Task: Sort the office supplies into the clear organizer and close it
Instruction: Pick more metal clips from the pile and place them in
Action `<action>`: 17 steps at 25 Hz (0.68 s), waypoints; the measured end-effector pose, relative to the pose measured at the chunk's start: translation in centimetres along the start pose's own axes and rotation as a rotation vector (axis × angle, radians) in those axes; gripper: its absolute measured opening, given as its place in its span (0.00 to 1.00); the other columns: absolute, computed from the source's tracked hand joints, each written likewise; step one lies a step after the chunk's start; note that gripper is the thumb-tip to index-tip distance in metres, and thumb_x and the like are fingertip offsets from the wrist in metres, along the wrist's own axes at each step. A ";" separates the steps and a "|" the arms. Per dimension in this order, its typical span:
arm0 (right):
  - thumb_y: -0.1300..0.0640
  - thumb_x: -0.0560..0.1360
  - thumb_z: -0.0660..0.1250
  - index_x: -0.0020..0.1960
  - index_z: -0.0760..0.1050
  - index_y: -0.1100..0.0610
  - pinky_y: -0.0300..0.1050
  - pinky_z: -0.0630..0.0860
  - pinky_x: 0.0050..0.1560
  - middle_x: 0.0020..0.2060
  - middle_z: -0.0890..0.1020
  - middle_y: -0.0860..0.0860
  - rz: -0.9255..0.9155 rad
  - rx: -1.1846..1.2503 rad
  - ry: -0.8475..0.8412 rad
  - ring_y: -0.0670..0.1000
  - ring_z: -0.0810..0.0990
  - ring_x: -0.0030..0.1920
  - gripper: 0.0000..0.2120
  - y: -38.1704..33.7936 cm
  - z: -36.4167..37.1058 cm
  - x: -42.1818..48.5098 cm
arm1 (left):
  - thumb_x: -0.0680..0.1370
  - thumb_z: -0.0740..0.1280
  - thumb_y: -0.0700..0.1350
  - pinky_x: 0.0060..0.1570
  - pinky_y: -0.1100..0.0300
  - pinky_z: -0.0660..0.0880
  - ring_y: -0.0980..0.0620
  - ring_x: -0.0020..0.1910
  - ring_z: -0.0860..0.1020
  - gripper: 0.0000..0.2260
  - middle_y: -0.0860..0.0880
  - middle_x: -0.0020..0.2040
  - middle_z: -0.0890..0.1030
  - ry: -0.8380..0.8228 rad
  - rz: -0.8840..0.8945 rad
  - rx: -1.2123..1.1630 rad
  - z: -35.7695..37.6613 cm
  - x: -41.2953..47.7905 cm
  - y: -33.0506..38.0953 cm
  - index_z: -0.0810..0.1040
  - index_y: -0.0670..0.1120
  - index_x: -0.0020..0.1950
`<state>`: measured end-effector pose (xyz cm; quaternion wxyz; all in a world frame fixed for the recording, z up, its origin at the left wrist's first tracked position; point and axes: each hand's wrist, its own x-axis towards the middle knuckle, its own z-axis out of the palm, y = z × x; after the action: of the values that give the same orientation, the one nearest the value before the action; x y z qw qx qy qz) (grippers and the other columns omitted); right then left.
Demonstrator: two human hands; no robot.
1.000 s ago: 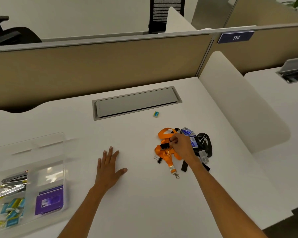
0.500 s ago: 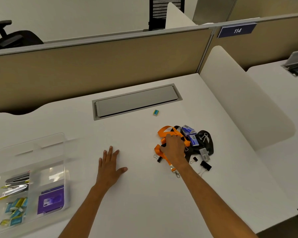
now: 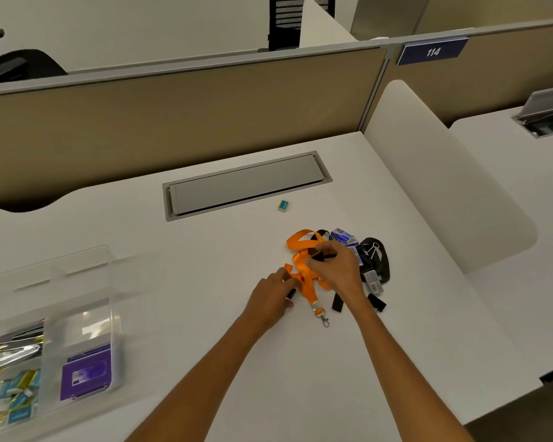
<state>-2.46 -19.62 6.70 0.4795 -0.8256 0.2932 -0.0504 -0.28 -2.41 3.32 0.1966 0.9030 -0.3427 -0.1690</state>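
An orange lanyard (image 3: 301, 241) lies tangled in a pile of supplies right of the desk's middle. My right hand (image 3: 337, 271) is over it and pinches a black binder clip (image 3: 321, 256) between thumb and fingers. My left hand (image 3: 272, 295) grips the lanyard's left end, and another black clip (image 3: 291, 294) shows just under its fingers. The pile also holds blue staple boxes (image 3: 342, 235), a black lanyard (image 3: 376, 256) and loose black clips (image 3: 377, 304). The clear organizer (image 3: 77, 282) sits open at the left with a purple card (image 3: 86, 371), silver packets (image 3: 16, 349) and small blue boxes (image 3: 16, 393).
A small blue-green box (image 3: 283, 205) lies alone beside the grey cable hatch (image 3: 246, 185). A tan partition (image 3: 173, 122) closes the back and a white rounded divider (image 3: 438, 186) stands on the right. The desk's front edge is near my forearms.
My left hand has left its flat rest on the desk and moved right to the lanyard's end. My right hand has shifted onto a black clip in the pile.
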 end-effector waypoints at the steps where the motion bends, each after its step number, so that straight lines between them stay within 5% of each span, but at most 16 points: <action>1: 0.53 0.67 0.78 0.53 0.79 0.51 0.42 0.77 0.53 0.48 0.81 0.45 0.017 0.002 -0.007 0.46 0.79 0.52 0.16 0.2 -0.4 -0.1 | 0.77 0.68 0.42 0.49 0.63 0.68 0.48 0.56 0.73 0.18 0.48 0.64 0.72 -0.010 0.005 0.011 0.1 0.2 0.0 0.73 0.51 0.67; 6: 0.52 0.66 0.79 0.56 0.80 0.52 0.42 0.80 0.50 0.52 0.83 0.47 0.088 0.043 0.007 0.48 0.81 0.52 0.20 1.4 -1.0 -0.6 | 0.82 0.59 0.47 0.53 0.63 0.75 0.51 0.51 0.75 0.09 0.46 0.57 0.76 0.036 0.034 -0.046 1.3 0.0 -1.3 0.73 0.48 0.61; 9: 0.54 0.65 0.80 0.55 0.80 0.50 0.43 0.79 0.50 0.53 0.82 0.47 0.122 0.082 -0.009 0.47 0.80 0.52 0.20 1.6 -0.7 -0.8 | 0.80 0.63 0.45 0.54 0.65 0.74 0.51 0.55 0.75 0.12 0.48 0.63 0.73 0.067 -0.029 -0.113 1.2 -0.9 -1.9 0.71 0.47 0.64; 14: 0.55 0.64 0.80 0.54 0.80 0.51 0.46 0.80 0.54 0.50 0.83 0.47 0.071 0.160 -0.126 0.47 0.82 0.52 0.20 0.2 2.3 -2.8 | 0.78 0.68 0.44 0.48 0.62 0.75 0.56 0.50 0.78 0.08 0.55 0.54 0.79 0.282 -0.203 -0.614 -1.7 -5.1 -2.8 0.76 0.50 0.56; 17: 0.58 0.64 0.80 0.56 0.81 0.53 0.39 0.79 0.50 0.49 0.84 0.47 0.038 0.201 -0.227 0.45 0.83 0.50 0.21 -1.9 5.4 -4.7 | 0.77 0.69 0.43 0.48 0.64 0.77 0.55 0.50 0.80 0.08 0.55 0.50 0.82 0.474 -0.281 -0.787 -4.8 -8.6 -4.5 0.76 0.51 0.55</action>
<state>-3.53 -12.35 6.27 0.5906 -0.7681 0.2462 0.0233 -1.77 7.72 6.80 0.5713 0.8113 -0.0732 -0.1004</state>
